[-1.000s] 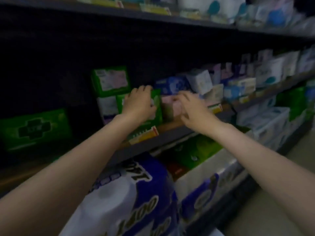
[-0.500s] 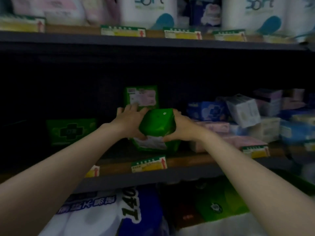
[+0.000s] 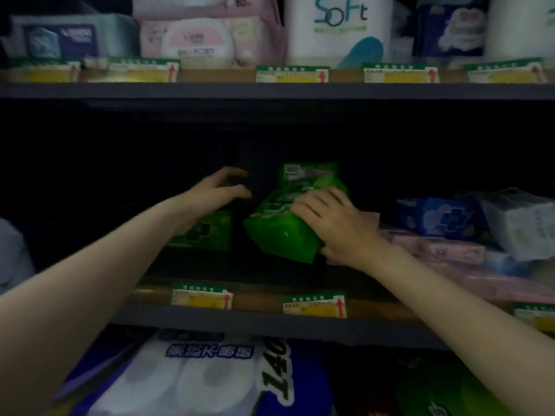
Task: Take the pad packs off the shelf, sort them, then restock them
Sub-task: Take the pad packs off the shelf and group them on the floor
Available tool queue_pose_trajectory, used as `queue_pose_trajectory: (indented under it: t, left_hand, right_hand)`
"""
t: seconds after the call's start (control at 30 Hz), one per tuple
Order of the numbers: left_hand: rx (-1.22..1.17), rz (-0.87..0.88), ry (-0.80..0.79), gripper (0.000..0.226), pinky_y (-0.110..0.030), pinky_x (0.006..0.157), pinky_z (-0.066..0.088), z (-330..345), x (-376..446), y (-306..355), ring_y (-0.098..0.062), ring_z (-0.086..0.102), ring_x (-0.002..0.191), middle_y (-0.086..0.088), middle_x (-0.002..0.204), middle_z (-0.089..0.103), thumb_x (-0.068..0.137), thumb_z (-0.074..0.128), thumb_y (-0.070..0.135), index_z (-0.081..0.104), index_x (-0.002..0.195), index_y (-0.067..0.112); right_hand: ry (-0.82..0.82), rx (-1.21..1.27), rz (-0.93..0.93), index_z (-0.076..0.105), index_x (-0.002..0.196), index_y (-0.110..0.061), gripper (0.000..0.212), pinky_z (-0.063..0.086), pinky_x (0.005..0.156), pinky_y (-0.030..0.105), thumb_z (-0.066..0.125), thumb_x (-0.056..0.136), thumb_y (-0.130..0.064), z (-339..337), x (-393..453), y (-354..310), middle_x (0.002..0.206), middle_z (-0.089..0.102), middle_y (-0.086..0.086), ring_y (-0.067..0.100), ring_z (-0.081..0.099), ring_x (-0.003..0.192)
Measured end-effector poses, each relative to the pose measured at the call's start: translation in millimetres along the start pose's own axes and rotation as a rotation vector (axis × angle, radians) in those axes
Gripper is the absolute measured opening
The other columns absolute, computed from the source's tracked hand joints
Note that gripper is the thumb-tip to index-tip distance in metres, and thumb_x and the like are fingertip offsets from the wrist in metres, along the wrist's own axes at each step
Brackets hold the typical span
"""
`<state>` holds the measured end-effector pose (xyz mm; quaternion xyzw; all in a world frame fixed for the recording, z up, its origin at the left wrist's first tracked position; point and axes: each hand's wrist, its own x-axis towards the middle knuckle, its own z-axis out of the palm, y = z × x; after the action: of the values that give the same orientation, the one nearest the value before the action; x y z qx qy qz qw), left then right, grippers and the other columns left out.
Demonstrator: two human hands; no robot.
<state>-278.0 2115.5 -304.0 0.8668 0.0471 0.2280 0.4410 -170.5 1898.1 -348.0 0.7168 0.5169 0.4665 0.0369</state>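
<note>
On the dark middle shelf [image 3: 270, 324], my right hand [image 3: 333, 223] grips a tilted green pad pack [image 3: 285, 232], fingers over its top and thumb beneath. A second green pack [image 3: 309, 175] stands upright just behind it. My left hand [image 3: 219, 190] reaches into the dark space to the left with fingers loosely curled around nothing visible. Below its wrist lies a flat green pack with a dark cross [image 3: 207, 232]. Pink packs [image 3: 435, 247] and a blue pack [image 3: 435, 217] are stacked to the right.
Yellow price tags [image 3: 313, 306] line the shelf edge. The upper shelf carries pink packs [image 3: 198, 40] and white "Soft" tissue rolls [image 3: 339, 28]. Below sits a large toilet-paper bundle [image 3: 210, 376]. A grey-white pack [image 3: 522, 223] leans at far right.
Both hands held the green pack before; my left hand has let go and moved left and deeper into the shelf. My right hand keeps the pack, now tilted. The view came closer.
</note>
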Motion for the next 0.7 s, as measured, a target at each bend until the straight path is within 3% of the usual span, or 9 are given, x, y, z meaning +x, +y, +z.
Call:
queue_pose_trajectory:
  t: [0.07,0.13,0.23,0.3,0.37,0.43,0.53,0.63,0.7]
  left_hand:
    - [-0.122,-0.121,-0.014,0.078,-0.044,0.099,0.045,-30.4,-9.6,-12.1,-0.022,0.054,0.116,0.001,0.130,0.054,0.058,0.078,0.057,0.046,0.128,0.043]
    - [-0.330,-0.225,-0.108,0.107,-0.045,0.091,0.052,-50.5,-18.0,-24.9,-0.024,0.064,0.107,-0.002,0.123,0.063,0.031,0.089,0.059,0.052,0.128,0.032]
    - [-0.609,-0.276,-0.162,0.078,-0.034,0.064,0.059,-61.0,-33.3,-28.8,-0.021,0.072,0.082,-0.008,0.098,0.073,0.025,0.093,0.043,0.074,0.095,0.015]
    - [-0.652,-0.255,-0.045,0.065,-0.032,0.056,0.058,-62.6,-38.8,-31.1,-0.020,0.072,0.072,-0.008,0.086,0.074,0.041,0.085,0.040,0.069,0.099,0.015]
    - [-0.537,-0.180,0.170,0.076,-0.033,0.061,0.058,-66.7,-35.0,-39.2,-0.023,0.071,0.079,-0.008,0.093,0.072,0.047,0.083,0.039,0.056,0.115,0.020]
    - [-0.321,-0.114,0.368,0.067,-0.031,0.062,0.052,-71.4,-34.9,-45.3,-0.022,0.064,0.083,-0.006,0.100,0.063,0.062,0.082,0.028,0.044,0.118,0.024]
    - [-0.177,-0.058,0.535,0.056,-0.033,0.061,0.052,-83.5,-34.4,-64.3,-0.022,0.061,0.081,-0.002,0.094,0.056,0.072,0.079,0.019,0.040,0.111,0.025]
    - [-0.056,-0.083,0.660,0.056,-0.043,0.072,0.054,-95.3,-34.2,-87.0,-0.031,0.060,0.093,-0.009,0.106,0.055,0.071,0.081,0.023,0.038,0.107,0.025]
    - [0.070,-0.110,0.722,0.057,-0.042,0.071,0.052,-101.9,-34.3,-97.0,-0.035,0.055,0.104,-0.016,0.121,0.048,0.071,0.080,0.024,0.038,0.109,0.023]
  right_hand:
    - [0.274,-0.005,-0.141,0.043,0.123,-0.012,0.057,0.028,0.106,0.042,0.070,0.072,-0.010,2.2,16.8,-9.9,0.126,0.054,0.008,0.025,0.044,0.120]
    - [0.492,0.024,-0.187,0.041,0.122,-0.013,0.046,0.024,0.108,0.044,0.064,0.083,-0.008,1.3,31.2,-17.1,0.131,0.044,0.003,0.022,0.040,0.126]
    - [0.594,0.048,-0.183,0.040,0.125,-0.014,0.052,0.023,0.110,0.046,0.069,0.082,-0.014,-0.2,46.1,-32.5,0.135,0.040,0.001,0.020,0.039,0.130]
    - [0.500,0.022,-0.133,0.038,0.130,-0.014,0.055,0.022,0.110,0.045,0.066,0.082,-0.013,9.4,50.5,-39.8,0.139,0.038,0.005,0.023,0.038,0.130]
    - [0.246,-0.005,-0.029,0.038,0.136,-0.013,0.068,0.018,0.110,0.043,0.067,0.075,-0.004,21.2,52.6,-41.6,0.144,0.040,0.011,0.028,0.038,0.131]
    - [-0.031,0.056,0.117,0.027,0.146,-0.013,0.080,0.013,0.114,0.040,0.063,0.076,0.003,33.2,54.4,-41.7,0.153,0.026,0.011,0.028,0.028,0.139]
    - [-0.316,0.349,0.333,0.010,0.150,-0.014,0.075,0.011,0.116,0.032,0.054,0.090,-0.005,46.6,62.7,-45.0,0.158,0.005,0.005,0.022,0.013,0.143]
    - [-0.436,0.541,0.347,0.008,0.150,-0.011,0.074,0.017,0.113,0.026,0.054,0.092,-0.009,55.7,83.7,-56.7,0.157,0.010,0.008,0.021,0.018,0.142]
    - [-0.505,0.589,0.317,0.011,0.150,-0.012,0.073,0.023,0.112,0.027,0.055,0.092,-0.009,64.2,104.2,-66.6,0.155,0.016,0.007,0.022,0.024,0.139]
